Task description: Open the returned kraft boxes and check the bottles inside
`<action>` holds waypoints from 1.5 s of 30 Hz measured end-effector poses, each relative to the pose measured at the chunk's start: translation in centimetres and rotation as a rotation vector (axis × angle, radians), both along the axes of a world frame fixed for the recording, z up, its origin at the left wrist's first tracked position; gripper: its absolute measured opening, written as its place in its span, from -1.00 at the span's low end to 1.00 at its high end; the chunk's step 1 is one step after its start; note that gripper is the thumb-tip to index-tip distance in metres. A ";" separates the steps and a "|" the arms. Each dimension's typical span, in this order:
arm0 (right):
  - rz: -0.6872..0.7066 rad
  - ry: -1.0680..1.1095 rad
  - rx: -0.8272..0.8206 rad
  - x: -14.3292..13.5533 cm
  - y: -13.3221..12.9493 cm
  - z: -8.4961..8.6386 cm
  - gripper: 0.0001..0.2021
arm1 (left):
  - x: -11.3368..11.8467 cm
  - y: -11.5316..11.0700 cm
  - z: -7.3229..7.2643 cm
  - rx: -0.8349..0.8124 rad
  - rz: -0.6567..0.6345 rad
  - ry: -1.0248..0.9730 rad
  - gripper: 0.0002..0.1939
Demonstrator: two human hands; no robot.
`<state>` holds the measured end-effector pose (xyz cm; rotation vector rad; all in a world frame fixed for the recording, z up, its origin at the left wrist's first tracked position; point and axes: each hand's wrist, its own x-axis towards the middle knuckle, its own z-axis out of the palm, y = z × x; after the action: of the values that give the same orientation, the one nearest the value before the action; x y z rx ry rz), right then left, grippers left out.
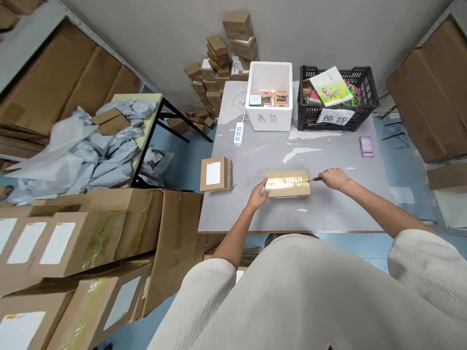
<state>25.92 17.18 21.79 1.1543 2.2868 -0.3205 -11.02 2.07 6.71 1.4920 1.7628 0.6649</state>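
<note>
A long brown cardboard box (292, 191) lies on the grey table (248, 214), with shiny clear tape along its top. My left hand (258, 195) grips the box at its left end, thumb and fingers on the edge. In my right hand (334, 179) is a slim tool with a red and black handle (317, 179); its thin tip reaches the taped top near the box's right end. Left of my left hand stands a smaller box (212, 174) with a white label.
At the table's back are a white foam box (270, 119) and a black crate (339, 124) holding books. A power strip (239, 133) and a pink item (366, 147) lie on the table. Labelled cartons (98, 233) are piled at the left, below grey bags (95, 146).
</note>
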 end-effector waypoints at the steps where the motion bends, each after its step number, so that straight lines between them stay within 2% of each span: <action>1: -0.007 0.012 -0.001 0.5 0.2 -0.1 -0.62 | 0.0 0.1 0.2 -0.005 -0.007 0.014 -0.29; 5: -0.047 0.055 0.001 3.2 1.3 -0.3 -0.58 | 0.2 0.3 1.4 -0.020 -0.033 0.127 -0.33; 8: -0.134 0.096 -0.028 5.7 2.0 -0.1 -0.58 | 1.5 0.8 3.0 -0.011 -0.020 0.297 -0.36; 11: -0.208 0.211 -0.044 7.6 1.7 0.1 -0.57 | 4.7 2.0 5.1 0.083 -0.087 0.437 -0.35; 14: -0.259 0.313 -0.089 7.9 0.7 -0.3 -0.62 | 9.2 3.8 6.6 0.117 -0.314 0.403 -0.34; 16: -0.304 0.362 -0.127 7.8 0.0 -0.8 -0.65 | 12.0 4.9 7.1 0.106 -0.430 0.401 -0.29; 19: -0.358 0.415 -0.157 7.5 -0.5 -1.6 -0.66 | 14.4 6.0 6.9 0.046 -0.466 0.471 -0.29; 26: -0.373 0.481 -0.238 6.8 -0.3 -3.1 -0.66 | 14.5 5.8 5.9 0.053 -0.483 0.511 -0.37; 38: -0.185 0.315 -0.271 4.1 3.6 -5.8 -0.67 | 14.9 5.0 5.8 0.049 -0.452 0.519 -0.31; 40: -0.203 0.325 -0.337 3.9 4.1 -5.9 -0.68 | 14.9 5.0 5.8 0.048 -0.450 0.516 -0.31; 45: -0.347 0.345 -0.653 4.4 4.3 -6.0 -0.58 | 15.0 4.7 5.8 0.041 -0.434 0.506 -0.31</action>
<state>30.33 21.44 15.79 1.1853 1.9761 -1.3738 3.96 6.78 12.54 2.1201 1.6851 0.1025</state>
